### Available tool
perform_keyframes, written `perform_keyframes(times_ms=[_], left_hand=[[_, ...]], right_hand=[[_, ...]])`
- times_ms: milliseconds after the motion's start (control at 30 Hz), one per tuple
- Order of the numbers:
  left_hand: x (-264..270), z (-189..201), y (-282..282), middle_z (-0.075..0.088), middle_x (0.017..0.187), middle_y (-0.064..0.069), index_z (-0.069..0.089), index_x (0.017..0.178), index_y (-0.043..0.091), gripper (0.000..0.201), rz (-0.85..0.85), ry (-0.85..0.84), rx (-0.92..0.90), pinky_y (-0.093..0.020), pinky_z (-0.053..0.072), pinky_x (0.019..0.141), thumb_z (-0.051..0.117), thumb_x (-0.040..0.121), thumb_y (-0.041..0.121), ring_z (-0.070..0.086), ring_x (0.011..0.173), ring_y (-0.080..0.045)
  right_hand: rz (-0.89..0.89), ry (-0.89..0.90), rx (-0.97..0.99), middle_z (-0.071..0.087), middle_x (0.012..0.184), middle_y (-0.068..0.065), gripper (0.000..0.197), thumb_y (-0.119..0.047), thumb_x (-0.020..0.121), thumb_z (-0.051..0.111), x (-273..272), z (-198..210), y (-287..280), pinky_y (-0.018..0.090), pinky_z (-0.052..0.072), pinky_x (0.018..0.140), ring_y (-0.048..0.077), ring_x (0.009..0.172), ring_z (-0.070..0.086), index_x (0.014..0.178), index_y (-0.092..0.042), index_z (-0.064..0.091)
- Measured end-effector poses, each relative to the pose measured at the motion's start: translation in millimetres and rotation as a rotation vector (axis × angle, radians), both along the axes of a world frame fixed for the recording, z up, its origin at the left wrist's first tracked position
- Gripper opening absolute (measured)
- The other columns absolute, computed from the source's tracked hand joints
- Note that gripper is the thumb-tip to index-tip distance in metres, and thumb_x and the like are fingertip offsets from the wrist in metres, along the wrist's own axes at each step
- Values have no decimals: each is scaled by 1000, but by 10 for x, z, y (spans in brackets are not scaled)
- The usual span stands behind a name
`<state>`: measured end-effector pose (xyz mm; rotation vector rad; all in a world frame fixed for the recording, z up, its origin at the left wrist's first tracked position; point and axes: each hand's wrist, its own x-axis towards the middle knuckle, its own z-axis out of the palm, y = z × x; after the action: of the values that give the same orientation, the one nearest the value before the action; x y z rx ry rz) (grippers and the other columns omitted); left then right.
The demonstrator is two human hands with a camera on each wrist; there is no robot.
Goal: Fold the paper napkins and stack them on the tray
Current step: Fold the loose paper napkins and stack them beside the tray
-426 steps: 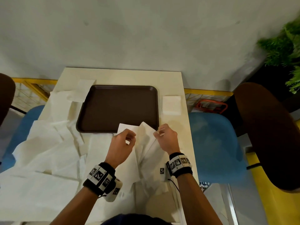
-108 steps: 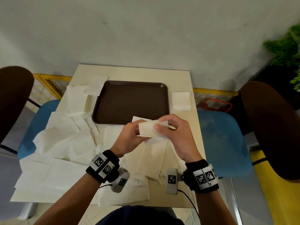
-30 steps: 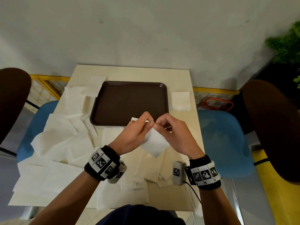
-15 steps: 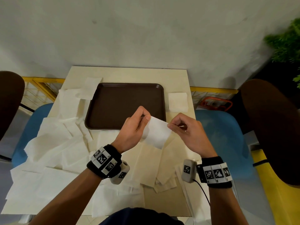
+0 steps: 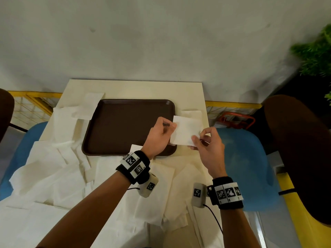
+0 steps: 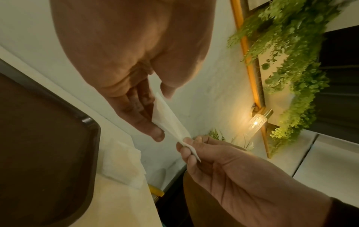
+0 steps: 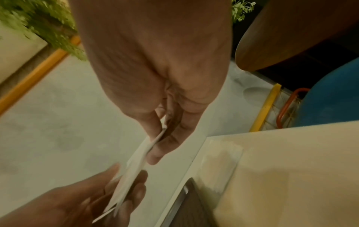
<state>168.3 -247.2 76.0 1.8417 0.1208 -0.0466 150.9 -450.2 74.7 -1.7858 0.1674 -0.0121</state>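
You hold one folded paper napkin (image 5: pixel 186 130) in the air between both hands, above the right edge of the brown tray (image 5: pixel 125 126) and the strip of counter (image 5: pixel 136 88) beside it. Your left hand (image 5: pixel 158 136) pinches the napkin's left edge: the thumb lies on the upper face and the fingers (image 6: pixel 143 122) curl under it. Your right hand (image 5: pixel 207 145) pinches the lower right corner between thumb and forefinger, with the remaining fingers curled loosely below. The napkin spans the gap between the two hands and is tilted, with its far edge raised toward the wall.

In the left wrist view, the napkin (image 6: pixel 170 121) appears edge-on as a thin white wedge running from the left hand (image 6: pixel 132 58) to the right hand (image 6: pixel 233 169). In the right wrist view, the napkin (image 7: pixel 134 165) runs the same way from the right hand (image 7: pixel 161 73) down to the left hand (image 7: pixel 73 204).

The tray holds no napkins. A second folded napkin (image 5: pixel 192 113) lies flat on the counter just right of the tray's far right corner, directly below and beyond the held one. Unfolded napkins (image 5: pixel 50 176) lie spread and overlapping across the left and near parts of the counter, several hanging over its left edge. One sheet (image 5: pixel 136 147) touches the tray's near rim beside your left wrist.
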Motion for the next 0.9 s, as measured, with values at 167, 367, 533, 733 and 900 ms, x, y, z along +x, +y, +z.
perform_keyframes(times_ms=[167,367,533,733,900], left_hand=[[490,-349,-178,77,97,-2,63,103,16,19,1,70,154,-35,66,77,78,96,25,75,89,-12],[1058,-565,-417,73,91,-3,65,95,18,21,106,135,157,-43,63,87,85,89,22,71,94,-21],[1314,-750,-484,70,91,-10,53,86,26,30,112,168,241,-42,63,83,78,91,11,71,88,-26],[1405,-975,-502,70,102,-12,63,101,27,23,35,208,390,-11,36,63,67,98,5,57,85,-3],[1438,-1068,-534,64,114,-11,70,118,25,32,-32,215,496,-12,46,60,62,101,-1,62,80,-3]], right_hand=[[-16,-38,-296,77,84,-7,21,-25,98,80,533,-295,-182,34,61,76,12,73,75,99,-30,59],[-41,-37,-405,73,81,-7,7,-17,100,74,1091,-515,-254,2,39,66,2,73,63,100,-19,68],[-16,17,-423,70,93,-2,5,-9,101,72,1363,-662,-273,-1,41,65,7,79,62,103,-13,70],[10,58,-454,70,91,1,9,-9,102,70,1443,-840,-256,33,57,79,18,83,67,108,-15,67],[81,125,-555,69,105,12,24,-7,104,63,1472,-964,-241,32,46,83,19,95,58,125,-19,68]])
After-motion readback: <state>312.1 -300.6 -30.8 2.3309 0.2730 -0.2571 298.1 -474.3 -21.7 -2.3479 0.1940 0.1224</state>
